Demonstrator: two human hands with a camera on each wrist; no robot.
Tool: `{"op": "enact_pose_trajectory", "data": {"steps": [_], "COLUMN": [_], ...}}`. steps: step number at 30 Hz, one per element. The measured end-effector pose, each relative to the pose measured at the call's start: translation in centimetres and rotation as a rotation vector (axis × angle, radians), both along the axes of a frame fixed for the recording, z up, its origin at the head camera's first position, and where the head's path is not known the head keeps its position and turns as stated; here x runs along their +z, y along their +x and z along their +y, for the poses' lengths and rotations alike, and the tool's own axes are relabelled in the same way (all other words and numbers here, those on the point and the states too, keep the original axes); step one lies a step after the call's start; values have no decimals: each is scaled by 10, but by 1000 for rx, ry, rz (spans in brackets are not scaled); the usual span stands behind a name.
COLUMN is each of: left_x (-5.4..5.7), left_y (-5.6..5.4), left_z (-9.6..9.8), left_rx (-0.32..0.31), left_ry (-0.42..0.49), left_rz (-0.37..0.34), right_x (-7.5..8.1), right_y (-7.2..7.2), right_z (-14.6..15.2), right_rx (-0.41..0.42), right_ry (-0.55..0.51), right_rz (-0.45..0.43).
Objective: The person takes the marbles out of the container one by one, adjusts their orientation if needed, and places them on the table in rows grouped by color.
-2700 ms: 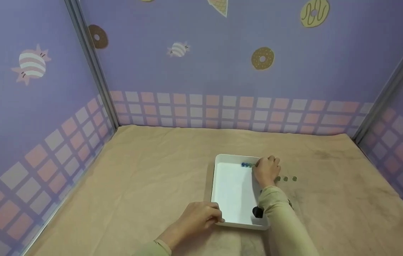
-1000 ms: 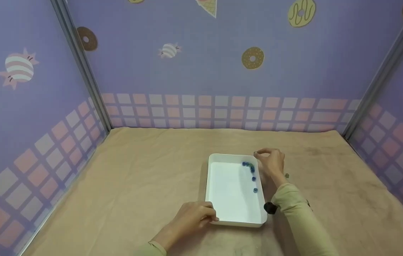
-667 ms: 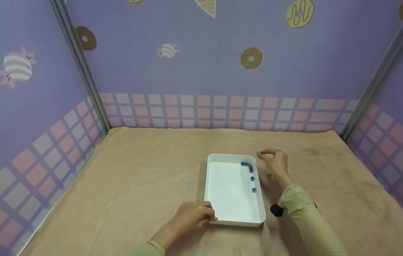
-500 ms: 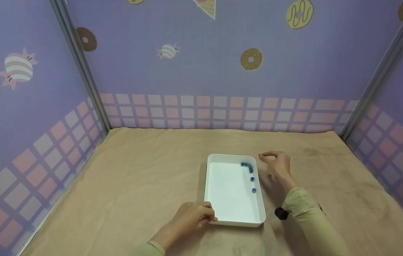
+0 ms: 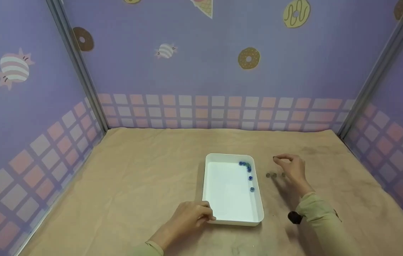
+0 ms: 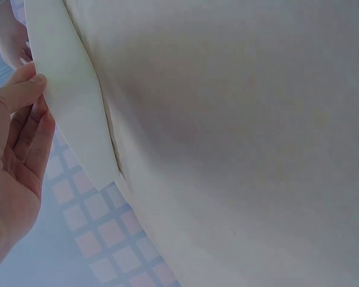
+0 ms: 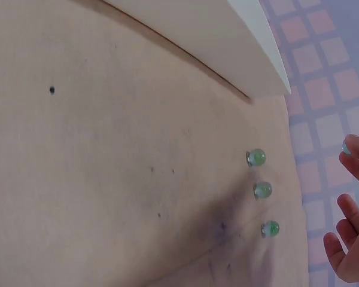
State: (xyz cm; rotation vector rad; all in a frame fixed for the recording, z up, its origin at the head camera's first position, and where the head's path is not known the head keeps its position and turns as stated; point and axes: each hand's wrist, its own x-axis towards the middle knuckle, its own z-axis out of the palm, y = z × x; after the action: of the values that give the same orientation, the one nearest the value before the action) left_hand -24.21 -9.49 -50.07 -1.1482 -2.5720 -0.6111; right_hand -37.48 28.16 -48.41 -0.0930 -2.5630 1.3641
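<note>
A white rectangular tray (image 5: 228, 192) lies on the cloth. At its near left corner my left hand (image 5: 192, 215) pinches the rim between thumb and fingers, as the left wrist view shows too. My right hand (image 5: 294, 170) is raised to the right of the tray. Between its thumb and forefinger it pinches a small clear-green glass marble (image 7: 346, 147). Several blue and green marbles (image 5: 250, 178) sit inside the tray along its far right corner and right wall. Three green glass marbles (image 7: 262, 190) stand in a row on the cloth, below the right hand.
A tan cloth (image 5: 144, 177) covers the table. Purple walls (image 5: 201, 71) with printed sweets and pink-and-white checks enclose the back and both sides. A dark round device (image 5: 295, 217) is worn at my right wrist.
My right hand has moved from the tray's far right corner out to the right, past the rim. Marbles along the tray's right wall now show. My left hand still grips the tray.
</note>
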Motion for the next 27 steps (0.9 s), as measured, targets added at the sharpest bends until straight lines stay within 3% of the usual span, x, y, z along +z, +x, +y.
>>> {"op": "enact_pose_trajectory", "data": {"steps": [19,27], "left_x": [-1,0], "left_y": [1,1], "left_z": [-2,-1], "left_rx": [21,15], "left_ry": [-9,-10], "left_rz": [-8,-46], "right_x": [-13,-23], "right_y": [13,16], "right_z": [46,61], "right_rx": [-57,-79], "right_ry": [17,73], "right_rz": [-80,-17]}}
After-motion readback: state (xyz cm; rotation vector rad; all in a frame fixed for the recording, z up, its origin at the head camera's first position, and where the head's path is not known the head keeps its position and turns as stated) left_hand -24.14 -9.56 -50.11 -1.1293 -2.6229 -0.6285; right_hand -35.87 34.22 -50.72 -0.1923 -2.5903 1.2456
